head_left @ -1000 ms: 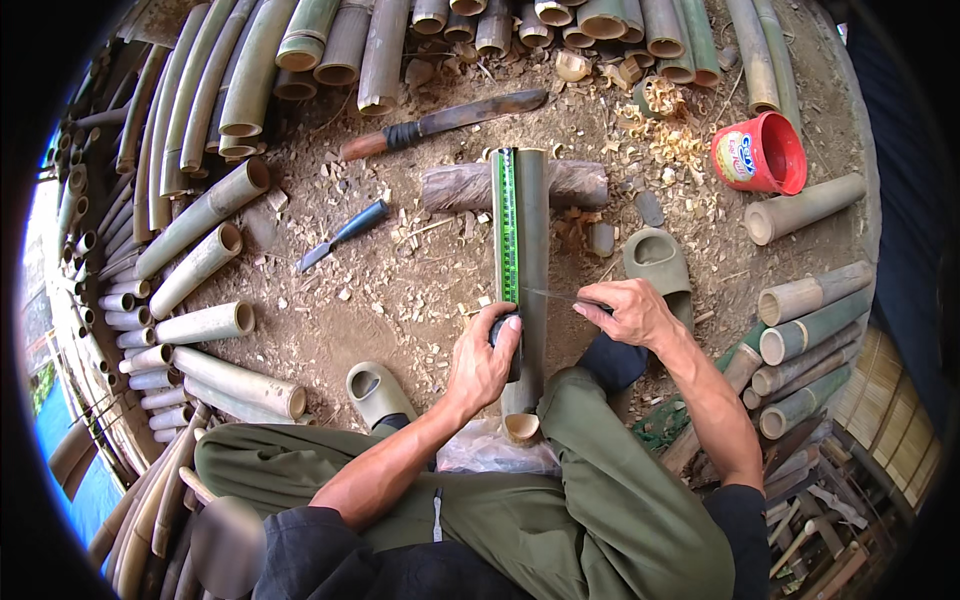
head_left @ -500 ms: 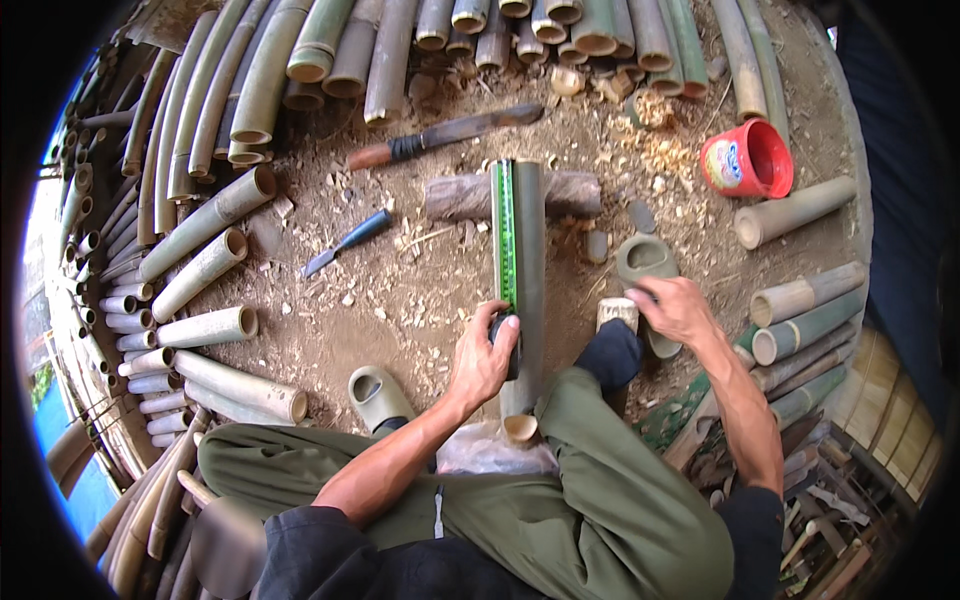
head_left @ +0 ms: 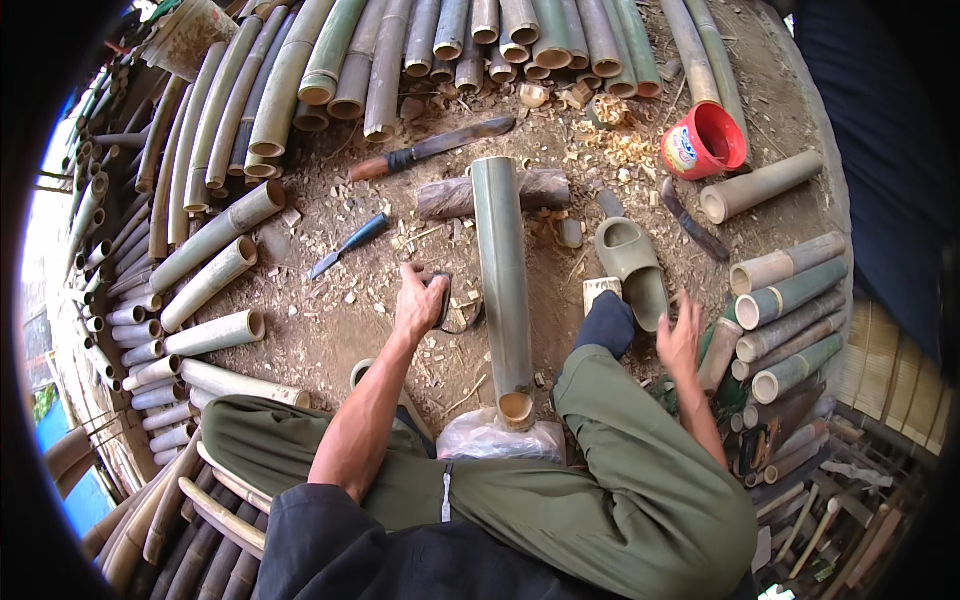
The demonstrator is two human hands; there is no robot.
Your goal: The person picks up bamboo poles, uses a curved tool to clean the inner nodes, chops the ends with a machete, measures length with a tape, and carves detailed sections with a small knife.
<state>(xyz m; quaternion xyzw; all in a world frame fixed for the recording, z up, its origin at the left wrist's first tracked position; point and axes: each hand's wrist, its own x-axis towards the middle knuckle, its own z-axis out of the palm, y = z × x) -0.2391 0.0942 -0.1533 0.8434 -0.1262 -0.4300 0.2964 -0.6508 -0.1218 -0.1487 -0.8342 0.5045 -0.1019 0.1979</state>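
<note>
A green-grey bamboo section lies lengthwise before me, its far part across a dark log and its near end by a clear plastic bag. To its left, my left hand is closed on a dark tape measure, low over the chip-strewn ground; no blade shows out of it. My right hand holds nothing, its slightly blurred fingers apart beside an olive clog. Near my dark-socked foot is a pale wooden block.
A blue-handled chisel and a long knife lie on the left and far ground. At right are a curved dark blade, a red bucket and bamboo pieces. Many bamboo lengths crowd the left and far sides.
The green tape blade is gone from the bamboo, and my left hand has moved left with the tape measure. My right hand has lowered slightly. A curved blade now shows near the bucket.
</note>
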